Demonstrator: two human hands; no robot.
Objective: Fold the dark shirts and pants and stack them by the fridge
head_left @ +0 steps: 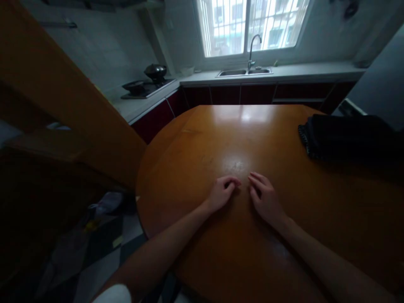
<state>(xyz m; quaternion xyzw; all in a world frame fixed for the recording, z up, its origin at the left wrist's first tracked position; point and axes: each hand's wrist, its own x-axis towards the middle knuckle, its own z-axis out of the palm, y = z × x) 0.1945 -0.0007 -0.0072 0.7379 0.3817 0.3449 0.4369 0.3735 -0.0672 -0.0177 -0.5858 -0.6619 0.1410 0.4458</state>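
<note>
My left hand point(222, 192) rests on the wooden table point(195, 155), its fingers loosely bent and a small gap showing between thumb and forefinger. Nothing is visible in it. Just across from it, my right hand point(265, 198) also lies on the tabletop, fingers outstretched with a slight bend and the thumb apart. It holds nothing. The fingertips of both hands point towards each other with a narrow space between them. Nearest to the right hand on the table is a folded black cloth point(350, 136), lying well beyond reach of its fingers.
Behind the table runs a counter point(315, 69) with a double sink point(233, 73) and a tall faucet point(251, 52) under a barred window. A lidded pot point(155, 71) and a dark pan point(134, 87) stand on the stove at left. A slanted wooden panel point(78, 97) rises beside the table.
</note>
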